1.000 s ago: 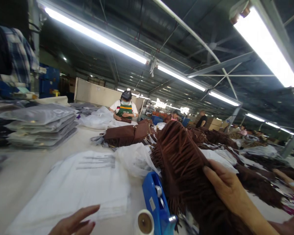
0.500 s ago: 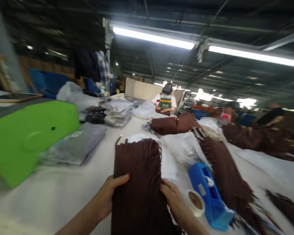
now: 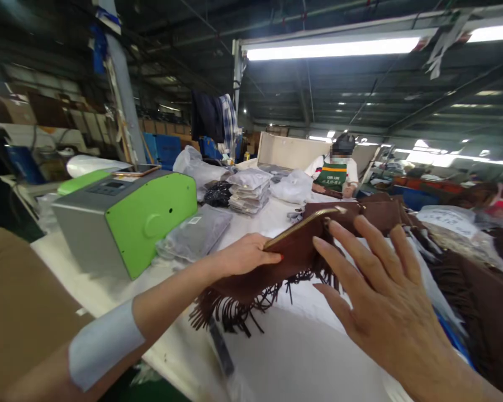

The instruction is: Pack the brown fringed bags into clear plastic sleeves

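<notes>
My left hand (image 3: 245, 255) is closed on a brown fringed bag (image 3: 293, 254) and holds it nearly flat above the white table (image 3: 293, 357). The bag's zipped edge faces up and its fringe (image 3: 238, 304) hangs down toward the table. My right hand (image 3: 375, 296) is in front of the bag with its fingers spread and stretched out. Its fingertips lie close to the bag's right side, and I cannot tell whether they touch it.
A green and grey machine (image 3: 129, 215) stands on the table at the left. Beyond it lie grey bagged packs (image 3: 197, 237) and a stack of more packs (image 3: 249, 192). More brown fringed bags (image 3: 482, 301) lie at the right. A person in a green apron (image 3: 335, 170) works at the far end. A brown carton (image 3: 20, 312) is at lower left.
The view has swung left. The bag went from lying upright between both hands to being held flat by my left hand alone; my right hand has let go and opened.
</notes>
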`<state>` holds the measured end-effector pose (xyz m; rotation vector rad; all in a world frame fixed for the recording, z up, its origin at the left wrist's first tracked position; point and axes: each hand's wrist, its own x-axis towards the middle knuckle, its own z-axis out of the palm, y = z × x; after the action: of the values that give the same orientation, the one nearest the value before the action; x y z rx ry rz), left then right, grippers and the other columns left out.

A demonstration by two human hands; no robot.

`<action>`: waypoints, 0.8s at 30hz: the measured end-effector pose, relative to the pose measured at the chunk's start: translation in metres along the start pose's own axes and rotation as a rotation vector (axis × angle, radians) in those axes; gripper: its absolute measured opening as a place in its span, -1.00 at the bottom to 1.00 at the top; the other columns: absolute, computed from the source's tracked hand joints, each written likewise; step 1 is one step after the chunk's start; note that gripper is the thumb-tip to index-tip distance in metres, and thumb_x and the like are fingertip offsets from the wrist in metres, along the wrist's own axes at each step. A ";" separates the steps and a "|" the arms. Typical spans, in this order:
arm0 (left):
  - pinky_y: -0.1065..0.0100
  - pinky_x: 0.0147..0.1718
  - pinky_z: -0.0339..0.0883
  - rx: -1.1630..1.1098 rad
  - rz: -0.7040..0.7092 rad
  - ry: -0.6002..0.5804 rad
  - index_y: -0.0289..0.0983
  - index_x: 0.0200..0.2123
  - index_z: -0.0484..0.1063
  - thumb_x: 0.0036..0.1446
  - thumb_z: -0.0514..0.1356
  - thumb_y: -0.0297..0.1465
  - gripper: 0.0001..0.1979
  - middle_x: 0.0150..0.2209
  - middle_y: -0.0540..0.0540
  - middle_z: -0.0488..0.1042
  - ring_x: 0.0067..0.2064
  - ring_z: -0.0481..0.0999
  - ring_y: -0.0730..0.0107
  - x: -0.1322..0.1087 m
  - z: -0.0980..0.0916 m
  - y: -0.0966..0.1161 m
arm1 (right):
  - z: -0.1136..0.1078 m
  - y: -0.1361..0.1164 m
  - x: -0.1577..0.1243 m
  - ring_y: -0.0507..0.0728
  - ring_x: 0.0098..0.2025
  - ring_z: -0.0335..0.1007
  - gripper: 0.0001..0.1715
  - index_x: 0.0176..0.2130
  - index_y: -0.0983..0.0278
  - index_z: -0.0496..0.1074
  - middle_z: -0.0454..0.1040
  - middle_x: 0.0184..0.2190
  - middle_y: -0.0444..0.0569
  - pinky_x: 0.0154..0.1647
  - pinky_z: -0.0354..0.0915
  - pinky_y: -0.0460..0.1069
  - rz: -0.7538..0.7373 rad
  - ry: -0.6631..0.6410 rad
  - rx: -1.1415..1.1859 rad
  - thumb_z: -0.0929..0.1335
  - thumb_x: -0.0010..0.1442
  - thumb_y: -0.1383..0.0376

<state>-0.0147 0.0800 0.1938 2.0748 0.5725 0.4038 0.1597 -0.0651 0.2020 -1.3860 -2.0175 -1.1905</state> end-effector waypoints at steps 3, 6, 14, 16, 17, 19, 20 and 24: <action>0.49 -0.49 0.16 0.285 0.000 -0.148 -0.35 -0.40 0.49 0.06 0.13 -0.34 -0.79 -0.54 0.03 0.42 -0.48 0.35 0.46 0.012 0.008 0.024 | 0.008 0.008 0.020 0.32 0.06 0.22 -0.46 0.02 0.27 0.29 0.40 -0.05 0.08 0.10 0.00 0.32 -0.025 -0.261 -0.027 0.31 -0.01 0.35; 0.48 -0.56 0.12 0.424 -0.014 -0.346 -0.37 -0.43 0.51 0.02 0.18 -0.33 -0.79 -0.62 0.05 0.35 -0.54 0.30 0.47 0.020 0.016 0.028 | 0.021 0.015 0.019 0.15 -0.43 0.38 -0.82 -0.42 0.19 0.43 0.45 -0.51 -0.07 -0.40 0.20 0.03 0.105 -0.644 0.040 0.38 -0.17 0.32; 0.56 -0.52 0.24 0.487 -0.158 -0.454 -0.28 -0.23 0.52 -0.24 0.36 -0.43 -0.63 -0.48 0.09 0.50 -0.40 0.44 0.43 0.007 0.030 -0.047 | 0.029 0.036 -0.024 0.01 -0.61 0.18 -0.73 -0.70 0.20 0.24 0.21 -0.73 -0.21 -0.59 -0.02 -0.09 0.493 -0.945 0.411 0.40 -0.14 0.29; 0.55 -0.54 0.23 0.560 -0.156 -0.418 -0.28 -0.29 0.54 -0.24 0.37 -0.40 -0.68 -0.53 0.08 0.49 -0.43 0.44 0.41 0.010 0.030 -0.052 | 0.028 0.044 -0.030 0.03 -0.59 0.22 -0.76 -0.67 0.20 0.27 0.25 -0.71 -0.21 -0.57 0.01 -0.08 0.498 -0.925 0.405 0.39 -0.11 0.29; 0.53 -0.54 0.23 0.610 -0.146 -0.397 -0.28 -0.33 0.55 -0.25 0.37 -0.41 -0.71 -0.55 0.08 0.48 -0.44 0.45 0.40 0.014 0.028 -0.048 | 0.026 0.048 -0.031 0.04 -0.57 0.25 -0.79 -0.65 0.19 0.29 0.29 -0.69 -0.20 -0.55 0.03 -0.07 0.492 -0.906 0.384 0.39 -0.09 0.29; 0.48 -0.50 0.24 0.730 -0.107 -0.333 -0.29 -0.39 0.55 -0.25 0.38 -0.41 -0.76 -0.55 0.02 0.49 -0.41 0.46 0.33 0.025 0.019 -0.028 | 0.020 0.059 -0.031 0.06 -0.52 0.31 -0.84 -0.60 0.18 0.35 0.36 -0.63 -0.18 -0.51 0.06 -0.06 0.455 -0.851 0.317 0.38 -0.05 0.26; 0.44 -0.46 0.26 0.791 -0.081 -0.290 -0.30 -0.40 0.54 -0.22 0.36 -0.43 -0.79 -0.52 -0.03 0.50 -0.38 0.47 0.27 0.029 0.013 -0.015 | 0.014 0.064 -0.030 0.07 -0.51 0.32 -0.86 -0.57 0.17 0.37 0.39 -0.60 -0.17 -0.51 0.08 -0.06 0.424 -0.800 0.279 0.37 -0.03 0.23; 0.27 -0.27 0.28 0.981 0.042 -0.112 -0.36 -0.28 0.48 0.02 0.12 -0.58 -0.80 -0.37 -0.24 0.52 -0.26 0.49 0.15 0.023 -0.003 0.035 | -0.016 0.072 -0.042 0.04 -0.54 0.32 -0.78 -0.25 0.14 0.44 0.40 -0.51 -0.14 -0.58 0.12 -0.07 0.165 -0.401 0.095 0.25 0.10 0.22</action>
<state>0.0113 0.0780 0.2264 3.0191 0.7461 -0.0038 0.2395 -0.0911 0.2102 -1.8153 -2.1307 -0.7815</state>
